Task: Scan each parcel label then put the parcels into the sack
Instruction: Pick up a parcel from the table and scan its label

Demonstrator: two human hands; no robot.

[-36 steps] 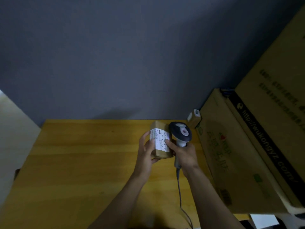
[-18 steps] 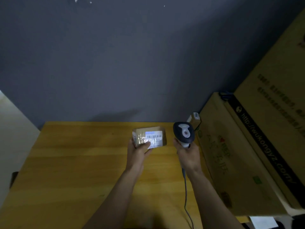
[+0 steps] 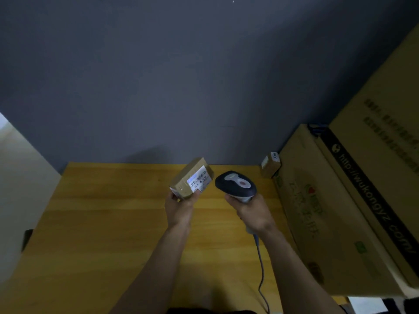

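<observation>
Above the wooden table [image 3: 102,223] my left hand [image 3: 179,208] grips a small parcel [image 3: 191,179], label up and lit; my right hand [image 3: 251,211] grips the scanner [image 3: 235,184] beside it. Farther back, another parcel [image 3: 270,164] touches big cartons [image 3: 328,200].

Bare table [image 3: 102,223] left; stacked cartons [image 3: 340,211] wall off the right.

A yellow wooden tabletop [image 3: 102,223] abuts a dark grey wall [image 3: 181,75]; large printed cardboard cartons [image 3: 328,211] stand along its right edge.

Wooden table [image 3: 113,223] bears a small parcel [image 3: 271,165].
</observation>
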